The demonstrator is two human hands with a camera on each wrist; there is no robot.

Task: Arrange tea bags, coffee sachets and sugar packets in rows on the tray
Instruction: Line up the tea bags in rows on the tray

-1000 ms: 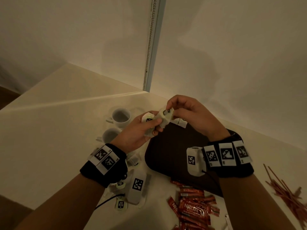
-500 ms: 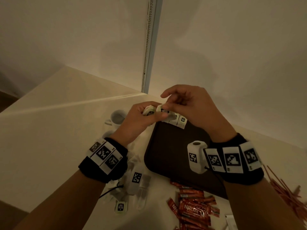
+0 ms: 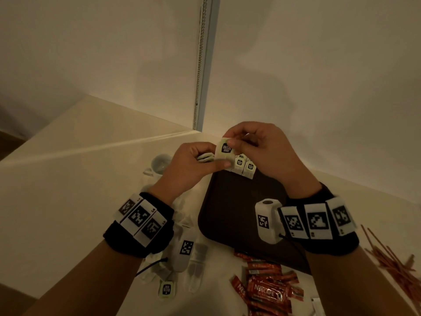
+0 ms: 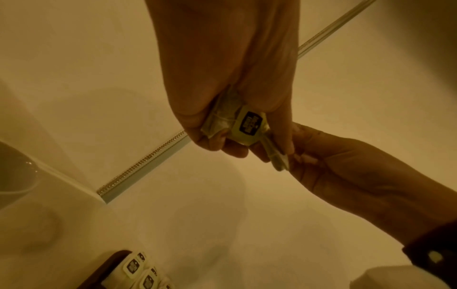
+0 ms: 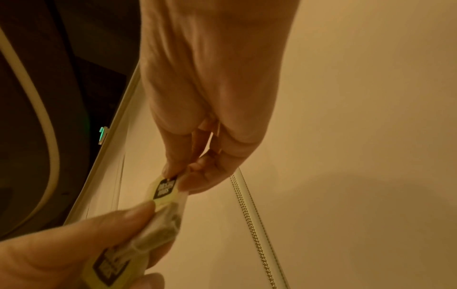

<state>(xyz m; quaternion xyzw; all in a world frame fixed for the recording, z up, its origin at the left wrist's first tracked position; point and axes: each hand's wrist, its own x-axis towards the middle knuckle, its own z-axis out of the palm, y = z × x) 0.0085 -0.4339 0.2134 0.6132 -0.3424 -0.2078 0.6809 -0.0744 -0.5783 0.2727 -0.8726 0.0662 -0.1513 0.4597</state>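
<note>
Above the far edge of the dark brown tray (image 3: 227, 215), both hands meet on a pale tea bag (image 3: 226, 148) with a black label. My right hand (image 3: 257, 147) pinches its top edge. My left hand (image 3: 193, 165) grips a small bunch of tea bags (image 4: 222, 121), thumb against the lower edge of the labelled one. In the right wrist view, the right hand's fingertips (image 5: 173, 172) pinch the tea bag's label (image 5: 164, 188). A short row of tea bags (image 3: 245, 166) lies at the tray's far end. Red coffee sachets (image 3: 266, 290) are heaped near the tray's front.
White cups (image 3: 160, 164) stand left of the tray. Loose tea bags (image 3: 167, 289) lie on the table under my left wrist. Thin reddish sticks (image 3: 391, 258) are piled at the right. Walls meet close behind the tray, with a bead chain (image 3: 200, 65) hanging in the corner.
Both hands moved from over the tray's middle to its far edge. The right hand now pinches one tea bag from the left hand's bunch, label facing up.
</note>
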